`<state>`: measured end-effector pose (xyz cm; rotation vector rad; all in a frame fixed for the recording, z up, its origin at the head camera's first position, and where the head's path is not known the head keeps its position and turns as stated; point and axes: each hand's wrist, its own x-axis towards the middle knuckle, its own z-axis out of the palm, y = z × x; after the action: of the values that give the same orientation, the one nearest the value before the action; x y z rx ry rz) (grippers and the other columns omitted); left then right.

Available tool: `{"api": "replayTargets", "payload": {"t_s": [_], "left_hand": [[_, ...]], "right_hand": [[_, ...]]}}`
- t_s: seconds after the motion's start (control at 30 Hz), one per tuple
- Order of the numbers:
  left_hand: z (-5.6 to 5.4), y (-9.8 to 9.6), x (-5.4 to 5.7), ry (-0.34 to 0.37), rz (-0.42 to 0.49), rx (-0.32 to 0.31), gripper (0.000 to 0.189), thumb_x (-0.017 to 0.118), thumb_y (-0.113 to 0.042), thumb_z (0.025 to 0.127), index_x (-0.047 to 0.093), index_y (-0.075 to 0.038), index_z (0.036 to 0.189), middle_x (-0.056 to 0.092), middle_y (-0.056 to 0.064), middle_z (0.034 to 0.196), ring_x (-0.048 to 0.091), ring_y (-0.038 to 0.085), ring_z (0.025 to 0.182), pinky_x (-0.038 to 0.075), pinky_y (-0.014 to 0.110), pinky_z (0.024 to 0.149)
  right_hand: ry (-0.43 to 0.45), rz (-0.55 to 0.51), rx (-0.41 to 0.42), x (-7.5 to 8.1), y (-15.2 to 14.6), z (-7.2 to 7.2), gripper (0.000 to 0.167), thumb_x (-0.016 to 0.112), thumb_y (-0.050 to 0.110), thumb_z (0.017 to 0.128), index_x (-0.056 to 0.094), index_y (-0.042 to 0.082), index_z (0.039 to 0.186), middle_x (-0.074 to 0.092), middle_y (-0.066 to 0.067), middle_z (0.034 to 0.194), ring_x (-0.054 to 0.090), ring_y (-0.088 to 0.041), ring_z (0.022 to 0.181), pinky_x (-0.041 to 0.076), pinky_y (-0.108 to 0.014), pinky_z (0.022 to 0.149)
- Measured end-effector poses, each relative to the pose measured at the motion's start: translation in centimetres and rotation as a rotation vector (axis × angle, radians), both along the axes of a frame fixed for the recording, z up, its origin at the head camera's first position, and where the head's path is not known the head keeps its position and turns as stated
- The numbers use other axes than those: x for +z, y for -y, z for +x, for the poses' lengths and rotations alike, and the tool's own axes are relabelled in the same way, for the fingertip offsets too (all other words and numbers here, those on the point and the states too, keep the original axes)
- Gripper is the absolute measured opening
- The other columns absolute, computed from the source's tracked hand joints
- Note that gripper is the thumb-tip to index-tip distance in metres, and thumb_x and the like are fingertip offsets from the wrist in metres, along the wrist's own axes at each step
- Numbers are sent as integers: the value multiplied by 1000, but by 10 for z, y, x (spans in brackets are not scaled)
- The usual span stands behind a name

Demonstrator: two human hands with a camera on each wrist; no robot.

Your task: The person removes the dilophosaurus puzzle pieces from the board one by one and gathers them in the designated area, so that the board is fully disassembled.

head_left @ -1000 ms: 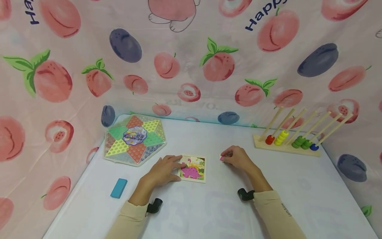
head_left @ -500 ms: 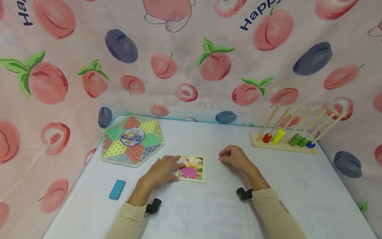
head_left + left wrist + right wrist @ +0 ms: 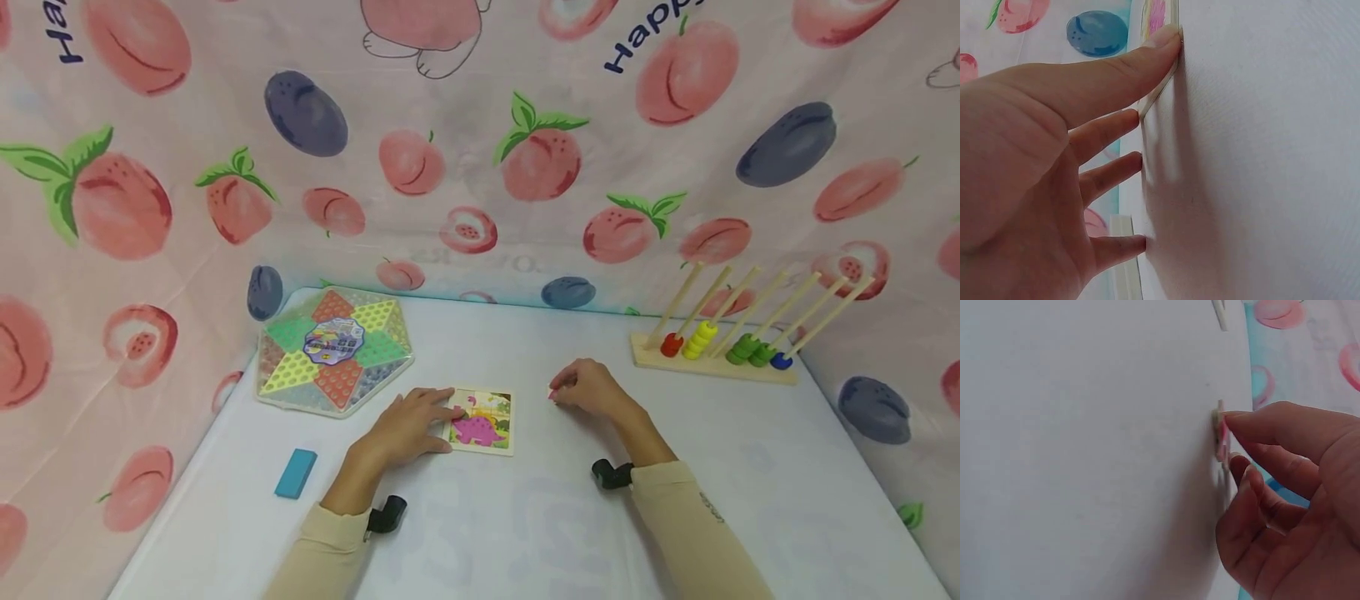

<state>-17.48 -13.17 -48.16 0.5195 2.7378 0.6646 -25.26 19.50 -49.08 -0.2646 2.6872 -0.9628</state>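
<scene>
A small square dinosaur jigsaw puzzle [image 3: 480, 429] lies in its pale frame at mid-table, showing a pink dinosaur. My left hand [image 3: 411, 427] rests on its left side with the fingers spread. In the left wrist view the thumb [image 3: 1163, 39] touches the puzzle's edge, and the other fingertips reach its corner and the tabletop. To the right of the puzzle, my right hand [image 3: 596, 389] pinches a small pink puzzle piece [image 3: 1222, 434] between thumb and fingers. The piece is tipped on edge at the table surface; whether it touches the cloth I cannot tell.
A Chinese checkers board [image 3: 333, 350] lies at the back left, behind the left hand. Nearer is a blue block [image 3: 296, 473]. At the back right stands a wooden bead rack [image 3: 712, 367] with tall pegs. A fruit-print curtain [image 3: 480, 167] closes off the back.
The head view has shifted slightly. My right hand turns the pinched puzzle piece a little in its fingers while staying near the same spot. The left hand keeps its place on the puzzle.
</scene>
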Motion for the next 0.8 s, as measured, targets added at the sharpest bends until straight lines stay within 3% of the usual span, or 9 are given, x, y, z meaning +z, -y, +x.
{"api": "replayTargets", "payload": {"t_s": [0.13, 0.23, 0.37, 0.53, 0.8], "left_hand": [[0, 1, -1, -3, -8, -6, 53, 82, -28, 86, 66, -27, 137, 44, 2, 162, 36, 33, 152, 22, 69, 124], [-1, 1, -2, -6, -18, -11, 54, 81, -29, 86, 66, -27, 137, 44, 2, 163, 36, 32, 152, 22, 69, 124], [-1, 1, -2, -14, -21, -13, 53, 82, -29, 86, 66, -28, 137, 44, 1, 162, 36, 32, 152, 23, 69, 123], [-3, 1, -3, -18, -21, -13, 53, 82, -30, 86, 67, -29, 136, 45, 1, 162, 37, 33, 151, 24, 70, 122], [-5, 2, -2, -6, -39, -14, 53, 81, -32, 86, 66, -30, 136, 45, 0, 162, 37, 32, 151, 24, 71, 122]], "right_hand": [[18, 65, 23, 6, 3, -5, 21, 79, 16, 86, 75, 7, 106, 68, -13, 111, 57, -24, 98, 52, -35, 83], [-15, 83, 54, 9, 6, -7, 30, 80, 20, 85, 72, 9, 112, 66, -13, 118, 58, -25, 100, 53, -39, 87], [-71, 42, 120, 13, 15, -8, 38, 81, 23, 85, 70, 10, 119, 65, -14, 123, 58, -28, 103, 53, -37, 86], [-72, -39, 181, 22, 39, -4, 40, 81, 24, 86, 70, 13, 123, 65, -10, 127, 56, -31, 116, 55, -33, 84], [-75, -62, 323, 26, 76, 4, 36, 80, 20, 88, 72, 12, 122, 65, -11, 127, 58, -32, 120, 51, -53, 106]]}}
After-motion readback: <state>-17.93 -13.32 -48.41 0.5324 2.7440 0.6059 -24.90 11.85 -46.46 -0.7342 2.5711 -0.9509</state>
